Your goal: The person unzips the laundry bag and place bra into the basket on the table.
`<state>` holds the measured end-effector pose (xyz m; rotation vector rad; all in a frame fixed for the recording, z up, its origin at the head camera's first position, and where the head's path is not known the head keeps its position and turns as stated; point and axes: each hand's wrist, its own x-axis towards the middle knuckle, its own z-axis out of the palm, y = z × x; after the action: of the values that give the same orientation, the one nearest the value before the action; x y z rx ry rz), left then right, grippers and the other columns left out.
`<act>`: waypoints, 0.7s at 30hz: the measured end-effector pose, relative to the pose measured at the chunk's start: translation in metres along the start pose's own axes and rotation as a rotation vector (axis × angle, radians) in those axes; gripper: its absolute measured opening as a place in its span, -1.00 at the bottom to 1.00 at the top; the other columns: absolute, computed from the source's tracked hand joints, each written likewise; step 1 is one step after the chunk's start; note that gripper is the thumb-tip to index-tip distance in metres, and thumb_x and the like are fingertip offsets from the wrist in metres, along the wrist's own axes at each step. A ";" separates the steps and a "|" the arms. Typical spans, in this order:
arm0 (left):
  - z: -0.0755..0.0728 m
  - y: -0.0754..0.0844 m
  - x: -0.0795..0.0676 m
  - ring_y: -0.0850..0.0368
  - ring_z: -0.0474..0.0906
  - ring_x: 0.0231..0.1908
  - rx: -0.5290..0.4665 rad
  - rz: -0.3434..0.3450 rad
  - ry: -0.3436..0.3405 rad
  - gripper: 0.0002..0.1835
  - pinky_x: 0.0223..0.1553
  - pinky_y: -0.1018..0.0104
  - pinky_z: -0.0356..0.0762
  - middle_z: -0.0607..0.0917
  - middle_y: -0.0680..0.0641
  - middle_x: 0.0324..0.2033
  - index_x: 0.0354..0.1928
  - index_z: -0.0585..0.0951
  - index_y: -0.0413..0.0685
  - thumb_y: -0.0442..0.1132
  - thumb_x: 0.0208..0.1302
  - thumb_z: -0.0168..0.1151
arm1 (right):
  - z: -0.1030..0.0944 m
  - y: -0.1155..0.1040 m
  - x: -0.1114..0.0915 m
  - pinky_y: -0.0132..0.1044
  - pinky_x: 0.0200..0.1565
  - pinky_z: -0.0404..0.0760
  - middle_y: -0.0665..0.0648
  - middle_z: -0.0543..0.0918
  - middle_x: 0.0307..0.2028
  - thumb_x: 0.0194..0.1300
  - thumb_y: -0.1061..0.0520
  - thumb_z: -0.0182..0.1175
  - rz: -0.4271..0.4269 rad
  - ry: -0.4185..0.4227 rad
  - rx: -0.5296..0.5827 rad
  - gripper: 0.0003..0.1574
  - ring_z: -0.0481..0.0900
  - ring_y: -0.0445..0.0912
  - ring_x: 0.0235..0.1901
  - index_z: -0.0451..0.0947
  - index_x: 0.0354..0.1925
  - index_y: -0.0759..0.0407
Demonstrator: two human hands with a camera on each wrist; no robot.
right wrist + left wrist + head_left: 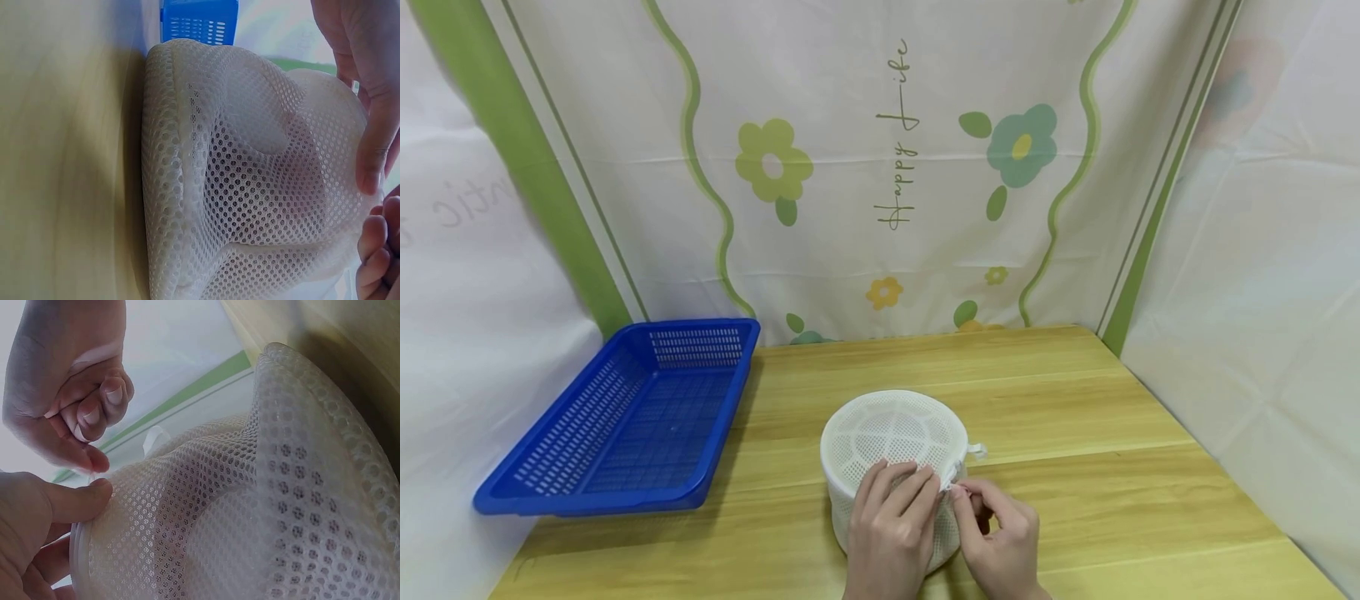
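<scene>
Your right hand (1000, 537) pinches a small white tab (952, 475) between thumb and forefinger, at 4 o'clock on the lid of the mesh bag (880, 425). Your left hand (891, 529) grips that rim from 6 o'clock. From the head you see its fingers laid over the lid; the left wrist view adds the thumb (81, 501) pressed to the side of the bag, just beside your right fingertips. That view also shows your other right fingers curled in towards the palm.

The white, drum-shaped bag stands on the wooden table (1150, 500), straight ahead of you, towards the near edge of the head view. A white loop (977, 451) sticks out at 3 o'clock on its lid. The head view gives you the round lid; both wrist views show the sagging, creased mesh side, with a pale rounded shape behind it that you cannot make out.

At 10 o'clock from the bag sits a blue basket (587, 504), whole in the head view, only a corner in the right wrist view. At 12 o'clock hangs a flowered cloth (835, 250) reading "Happy Life" sideways.
</scene>
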<state>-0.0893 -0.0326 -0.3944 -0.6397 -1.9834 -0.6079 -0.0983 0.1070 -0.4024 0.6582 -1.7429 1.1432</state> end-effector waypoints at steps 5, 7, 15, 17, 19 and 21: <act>0.003 -0.001 0.001 0.02 0.64 -0.14 0.008 0.028 0.048 -0.70 -0.03 -0.12 0.55 0.76 -0.01 -0.26 -0.29 0.78 -0.12 -0.19 0.46 0.08 | -0.002 0.004 -0.003 -0.58 -0.74 0.30 -0.11 0.43 -0.70 -0.17 0.60 0.26 0.073 0.026 -0.072 -0.73 0.30 -0.34 -0.77 0.62 -0.48 0.34; 0.003 -0.001 0.001 0.02 0.65 -0.14 0.010 0.037 0.060 -0.65 -0.03 -0.12 0.55 0.76 -0.02 -0.26 -0.29 0.78 -0.12 -0.18 0.50 0.03 | -0.002 0.005 -0.003 -0.57 -0.74 0.30 -0.12 0.43 -0.70 -0.17 0.61 0.27 0.094 0.031 -0.085 -0.72 0.30 -0.34 -0.76 0.63 -0.47 0.34; 0.001 0.000 0.001 0.03 0.64 -0.13 0.005 0.020 0.025 -0.82 0.00 -0.11 0.54 0.76 -0.01 -0.25 -0.29 0.78 -0.12 -0.24 0.30 0.21 | 0.000 0.008 -0.005 -0.54 -0.75 0.29 -0.12 0.43 -0.75 -0.11 0.63 0.27 0.159 0.033 -0.086 -0.71 0.29 -0.33 -0.78 0.62 -0.47 0.32; 0.001 0.000 0.000 0.03 0.64 -0.13 0.004 0.018 0.022 -0.84 0.01 -0.10 0.53 0.76 -0.01 -0.25 -0.30 0.78 -0.12 -0.25 0.26 0.24 | 0.000 0.010 -0.006 -0.53 -0.75 0.29 -0.11 0.44 -0.75 -0.09 0.63 0.27 0.179 0.028 -0.077 -0.71 0.30 -0.33 -0.78 0.61 -0.47 0.32; 0.001 0.000 0.000 0.04 0.64 -0.14 0.004 0.016 0.023 -0.85 0.01 -0.09 0.53 0.76 0.00 -0.25 -0.30 0.77 -0.12 -0.26 0.23 0.26 | 0.000 0.011 -0.009 -0.54 -0.75 0.28 -0.11 0.44 -0.74 -0.05 0.61 0.27 0.198 0.012 -0.081 -0.72 0.30 -0.34 -0.77 0.61 -0.46 0.30; 0.001 0.001 0.001 0.04 0.64 -0.14 0.004 0.005 0.018 -0.86 0.01 -0.08 0.53 0.76 0.00 -0.25 -0.31 0.77 -0.12 -0.26 0.21 0.28 | -0.001 0.011 -0.010 -0.54 -0.75 0.27 -0.13 0.43 -0.73 0.00 0.59 0.28 0.225 -0.016 -0.089 -0.73 0.28 -0.35 -0.76 0.61 -0.45 0.28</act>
<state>-0.0894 -0.0313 -0.3940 -0.6339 -1.9653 -0.6044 -0.1023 0.1125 -0.4158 0.4258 -1.9061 1.2065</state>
